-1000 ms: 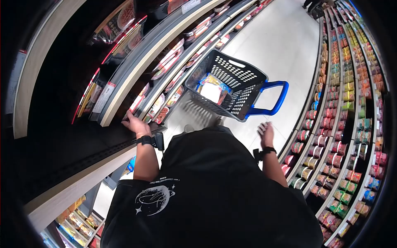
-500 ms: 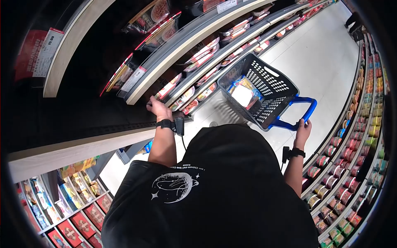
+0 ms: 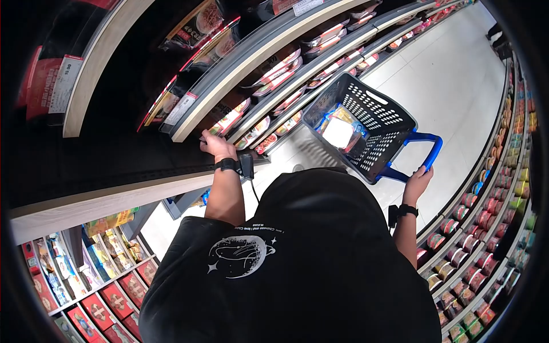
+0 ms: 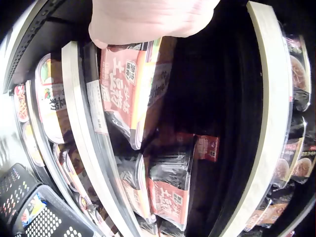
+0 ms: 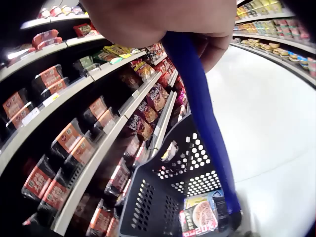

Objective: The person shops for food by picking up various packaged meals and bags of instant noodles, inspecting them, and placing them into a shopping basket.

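Pale tiles cover the supermarket floor [image 3: 457,86] beside a wood-edged shelving unit [image 3: 246,74] with shadowed recesses. White price labels [image 3: 179,108] sit along the unit's front. Opposite the unit, light-edged tiered shelves [image 5: 276,39] flank the brightly lit floor; past its near end stands a white-divided display rack [image 3: 112,280].

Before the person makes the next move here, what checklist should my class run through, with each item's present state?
1. Right hand on the blue handle: ok; curled round it.
2. Left hand at the red package: ok; it overlaps the package's upper end in the left wrist view.
3. Clear view of that upper end: not ok; the hand covers it.
4. Firm grip on the package: cannot tell; the hold is hidden.
5. Room in the basket: ok, it seems; the goods lie low, below the rim.
6. Price label readable: cannot tell; too small.
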Available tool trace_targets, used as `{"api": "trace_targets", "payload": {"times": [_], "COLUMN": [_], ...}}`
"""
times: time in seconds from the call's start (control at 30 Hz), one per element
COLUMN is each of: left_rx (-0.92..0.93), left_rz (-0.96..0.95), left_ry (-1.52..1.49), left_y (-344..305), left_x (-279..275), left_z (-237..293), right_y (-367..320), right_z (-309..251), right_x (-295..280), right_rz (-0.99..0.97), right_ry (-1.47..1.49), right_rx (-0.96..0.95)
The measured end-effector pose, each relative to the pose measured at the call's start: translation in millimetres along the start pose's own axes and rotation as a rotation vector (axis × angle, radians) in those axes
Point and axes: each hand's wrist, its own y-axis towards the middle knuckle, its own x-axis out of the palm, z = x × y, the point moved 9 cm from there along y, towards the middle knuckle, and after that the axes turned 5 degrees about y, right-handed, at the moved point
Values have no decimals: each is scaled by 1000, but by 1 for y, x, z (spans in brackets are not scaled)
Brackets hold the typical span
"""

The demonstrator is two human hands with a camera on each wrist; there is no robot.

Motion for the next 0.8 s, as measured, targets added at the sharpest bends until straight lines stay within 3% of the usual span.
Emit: {"api": "trace_targets", "payload": {"times": [0.17, 0.27, 0.47, 0.5, 0.57, 0.6, 0.63, 0.7, 0.8], "left_rx": [65, -10, 67, 70, 85, 66, 310, 251, 282], "left_rz": [-10, 6, 206, 198, -94, -39, -115, -71, -49], "left_ry": [46, 27, 282, 276, 345, 391, 417, 588, 683], "left_y": [26, -17, -10, 12, 74, 38, 50, 76, 55], "left_x": [-2, 15, 17, 16, 32, 35, 45, 37, 50], "left_z": [-7, 15, 31, 26, 5, 19, 32, 15, 36], "right_y": [-2, -2, -3, -3, -1, 0, 0, -1, -2], "right_z": [1, 0, 7, 5, 3, 6, 7, 6, 3], "right_x": [1, -1, -3, -3, -4, -3, -1, -2, -4], "right_rz": [16, 15, 7, -7, -15, -14, -18, -18, -25], "right_ry": [24, 37, 22, 14, 14, 12, 9, 0, -10], "right_rx": [46, 94, 105, 110, 110, 103, 96, 76, 79]}}
